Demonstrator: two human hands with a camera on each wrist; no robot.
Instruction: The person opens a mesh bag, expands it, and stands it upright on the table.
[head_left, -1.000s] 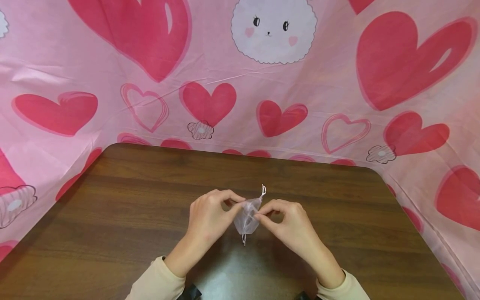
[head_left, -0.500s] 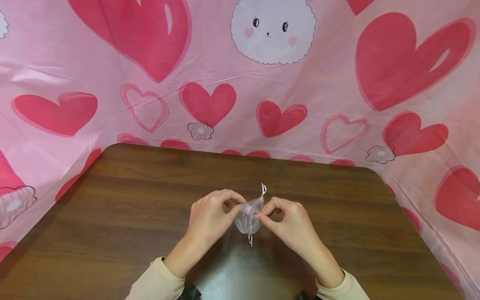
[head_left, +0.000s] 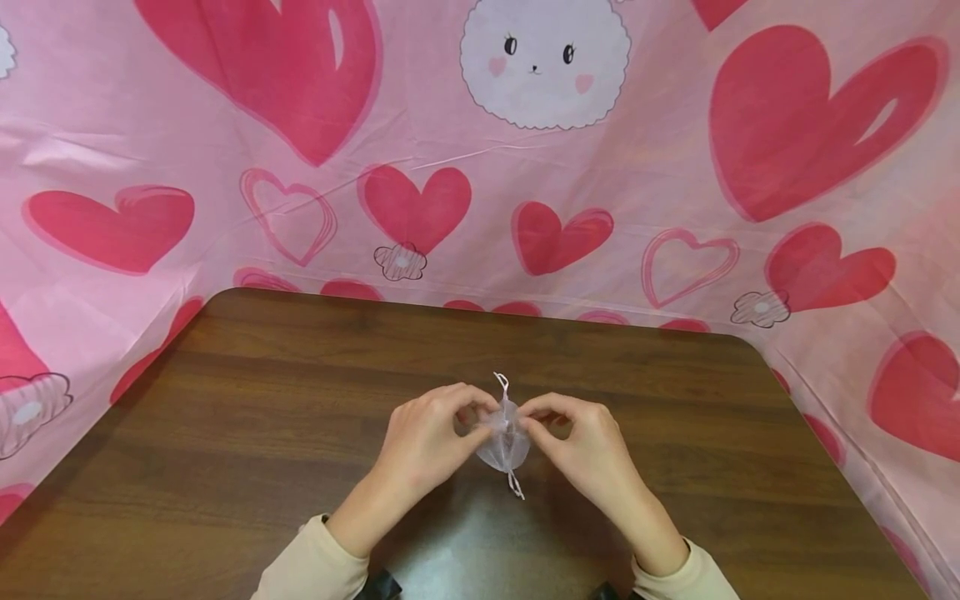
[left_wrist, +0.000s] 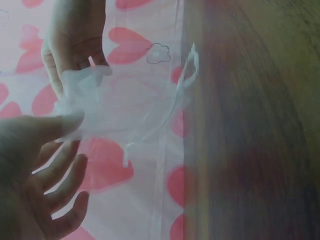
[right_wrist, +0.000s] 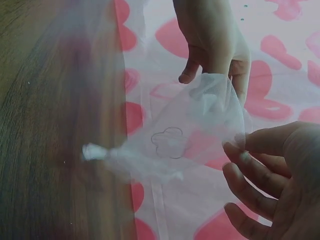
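A sheer white bag (head_left: 504,452) sits between two hands, at the fingertips, with a pinch on either side of it. One cord (head_left: 503,386) loops out past the fingertips on the far side; a second cord (head_left: 515,484) trails on the near side, between the palms. Whether anything lies inside the bag cannot be told through its folds.

The step in hand appears to be working at the bag's edge. Fabric this thin probably creases and slips easily, so it seems to call for light, matched grips, the two pinches level and each catching only a single layer. An even outward pull would likely part the folds better than a tug from one side, and both cords seem best left clear of the fingers.

The left hand (head_left: 426,433) pinches the bag between thumb and fingertip; in its wrist view, the other fingers bend loosely below, off the fabric. The right hand (head_left: 582,430) pinches the opposite edge, its spare fingers likewise bent and apart from the bag. Both hands angle inward, wrists set wider than fingertips, running back to beige sleeves (head_left: 317,558). Beneath the hands lies a brown table (head_left: 300,375); beyond them rises a pink sheet (head_left: 555,162) printed with hearts.
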